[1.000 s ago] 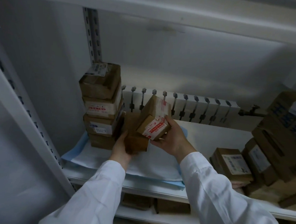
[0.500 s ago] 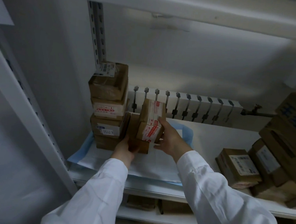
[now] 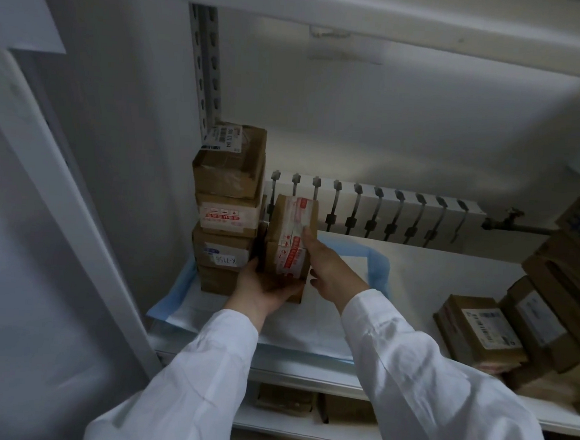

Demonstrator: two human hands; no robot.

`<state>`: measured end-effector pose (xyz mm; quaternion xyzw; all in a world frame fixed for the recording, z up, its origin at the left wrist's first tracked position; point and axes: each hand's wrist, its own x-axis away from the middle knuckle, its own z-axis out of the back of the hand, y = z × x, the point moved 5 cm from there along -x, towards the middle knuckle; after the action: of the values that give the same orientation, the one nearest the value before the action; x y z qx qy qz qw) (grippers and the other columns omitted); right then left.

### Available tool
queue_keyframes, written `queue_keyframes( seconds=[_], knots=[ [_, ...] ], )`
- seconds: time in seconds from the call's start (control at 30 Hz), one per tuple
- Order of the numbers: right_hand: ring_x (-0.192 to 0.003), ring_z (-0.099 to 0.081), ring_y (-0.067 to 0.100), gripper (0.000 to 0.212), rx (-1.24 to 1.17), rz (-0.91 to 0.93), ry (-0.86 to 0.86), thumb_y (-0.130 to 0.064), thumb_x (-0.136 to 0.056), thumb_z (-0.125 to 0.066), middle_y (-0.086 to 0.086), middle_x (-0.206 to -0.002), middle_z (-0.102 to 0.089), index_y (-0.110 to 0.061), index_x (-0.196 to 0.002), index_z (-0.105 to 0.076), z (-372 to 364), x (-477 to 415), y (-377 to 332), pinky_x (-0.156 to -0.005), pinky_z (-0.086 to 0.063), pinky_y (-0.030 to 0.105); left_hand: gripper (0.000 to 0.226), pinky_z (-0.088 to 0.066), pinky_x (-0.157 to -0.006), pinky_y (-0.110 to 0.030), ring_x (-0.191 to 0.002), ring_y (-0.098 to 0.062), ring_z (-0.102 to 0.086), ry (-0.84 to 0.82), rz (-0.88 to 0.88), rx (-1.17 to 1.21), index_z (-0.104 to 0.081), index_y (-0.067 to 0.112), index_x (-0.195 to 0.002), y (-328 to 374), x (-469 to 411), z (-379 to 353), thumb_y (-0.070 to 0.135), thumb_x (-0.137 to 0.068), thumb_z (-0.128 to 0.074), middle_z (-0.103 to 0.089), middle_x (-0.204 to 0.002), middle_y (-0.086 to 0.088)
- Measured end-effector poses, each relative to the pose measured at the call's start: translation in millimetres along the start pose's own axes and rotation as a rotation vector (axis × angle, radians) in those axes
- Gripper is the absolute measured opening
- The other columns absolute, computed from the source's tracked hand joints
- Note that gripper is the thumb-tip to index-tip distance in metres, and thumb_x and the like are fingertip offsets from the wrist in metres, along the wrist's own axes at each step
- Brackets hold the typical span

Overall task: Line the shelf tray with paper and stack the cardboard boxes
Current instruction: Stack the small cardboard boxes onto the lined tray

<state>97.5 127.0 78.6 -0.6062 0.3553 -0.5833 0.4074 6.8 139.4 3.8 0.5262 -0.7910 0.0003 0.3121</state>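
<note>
A stack of several brown cardboard boxes (image 3: 227, 201) stands at the left back of the shelf on blue-edged white paper (image 3: 312, 328). Beside it on the right, a box with red-printed tape (image 3: 292, 233) stands upright on top of a lower brown box (image 3: 293, 294), which is mostly hidden. My left hand (image 3: 261, 286) grips the lower box from the front and left. My right hand (image 3: 329, 270) presses its fingers against the right face of the taped box.
More cardboard boxes (image 3: 480, 331) lie heaped at the right end of the shelf (image 3: 433, 267). A white radiator (image 3: 378, 212) runs behind. A perforated metal upright (image 3: 208, 69) stands at the back left. Boxes (image 3: 286, 398) sit on the shelf below.
The taped box has gone from tilted in my right hand to upright against the stack. My left hand has slid round the lower box. The camera has moved closer.
</note>
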Motion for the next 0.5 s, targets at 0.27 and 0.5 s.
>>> queue_keyframes(
  seconds=[0.27,0.5],
  knots=[
    [-0.135,-0.039,0.031,0.055,0.085,0.003,-0.004,-0.051,-0.098,-0.030,0.009,-0.145,-0.044,-0.017,-0.141,-0.037,3.2,-1.8,2.3,-0.106,-0.033,0.036,0.043,-0.026,-0.105,-0.064,-0.131,-0.047,-0.034,-0.020,0.017,0.043,-0.045,0.018,-0.135,-5.7,12.3,-17.0,0.037,-0.098,-0.033,-0.045,-0.137,-0.022],
    [-0.104,-0.055,0.027,0.037,-0.089,0.033,0.132,-0.026,-0.103,-0.033,0.014,-0.122,-0.059,-0.005,-0.127,-0.051,20.8,-8.1,0.8,-0.085,-0.043,0.029,0.045,-0.034,-0.102,-0.062,-0.113,-0.048,-0.047,-0.081,0.011,0.038,-0.045,0.012,-0.131,-14.1,19.9,-36.9,0.039,-0.095,-0.041,-0.053,-0.121,-0.024]
  ],
)
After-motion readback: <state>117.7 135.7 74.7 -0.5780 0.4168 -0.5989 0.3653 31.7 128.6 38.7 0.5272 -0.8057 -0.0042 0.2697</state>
